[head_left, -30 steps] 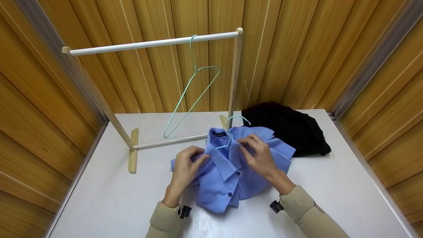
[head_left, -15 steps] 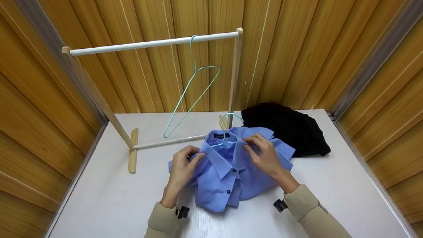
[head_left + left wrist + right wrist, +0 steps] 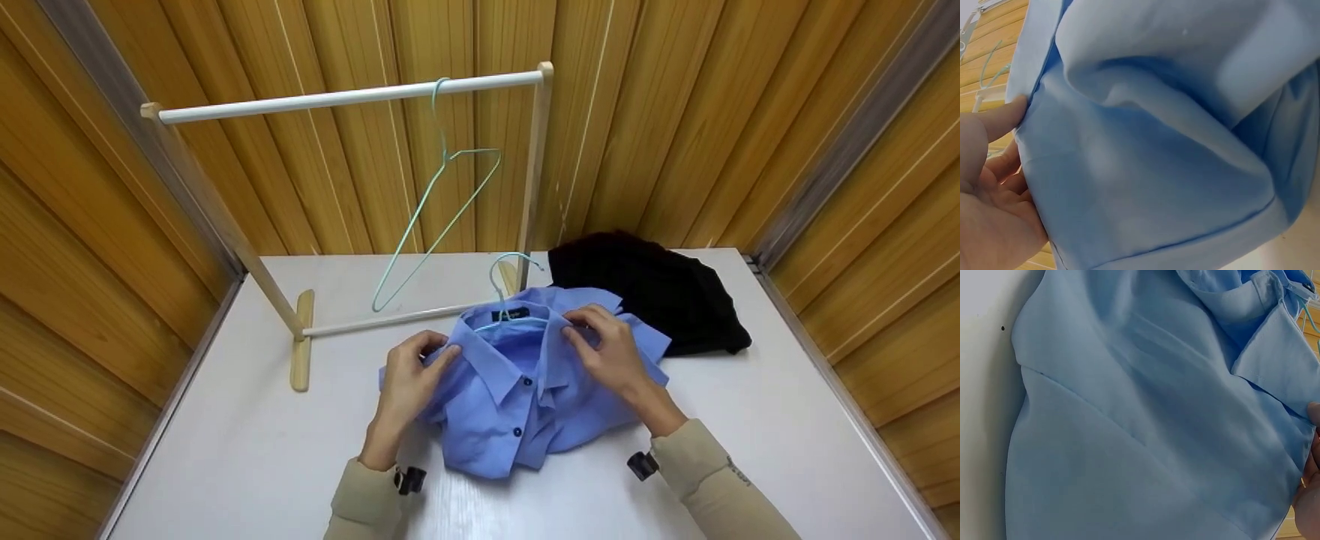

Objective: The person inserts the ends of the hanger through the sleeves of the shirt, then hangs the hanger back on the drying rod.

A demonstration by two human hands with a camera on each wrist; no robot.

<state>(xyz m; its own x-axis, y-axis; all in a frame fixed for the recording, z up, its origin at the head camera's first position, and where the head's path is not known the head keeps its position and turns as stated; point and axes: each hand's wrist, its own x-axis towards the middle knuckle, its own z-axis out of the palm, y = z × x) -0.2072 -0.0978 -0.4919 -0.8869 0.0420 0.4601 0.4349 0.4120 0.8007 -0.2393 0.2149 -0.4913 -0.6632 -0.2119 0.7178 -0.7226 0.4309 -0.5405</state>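
A blue buttoned shirt (image 3: 480, 427) lies bunched on the table between both hands, its collar open toward the back. Inside the collar is a light-green wire hanger (image 3: 495, 277); its hook sticks up out of the neck and its lower part is hidden in the cloth. My left hand (image 3: 409, 375) pinches the shirt at the left shoulder beside the collar, thumb on top, as the left wrist view shows with the cloth (image 3: 1100, 169). On the other side, my right hand (image 3: 611, 352) pinches the right shoulder by the collar; in the right wrist view the shirt (image 3: 1145, 410) fills most of the picture.
Behind the shirt stands a clothes rack with a white rail (image 3: 337, 99) and wooden uprights. A second wire hanger (image 3: 412, 232) hangs from the rail. Black folded cloth (image 3: 645, 292) lies at the back right, touching the shirt. Wood-patterned walls enclose the white table (image 3: 247, 450).
Both hands have moved slightly apart, spreading the collar wider. The hanger's hook has shifted left and turned, and now stands near the middle of the neck opening.
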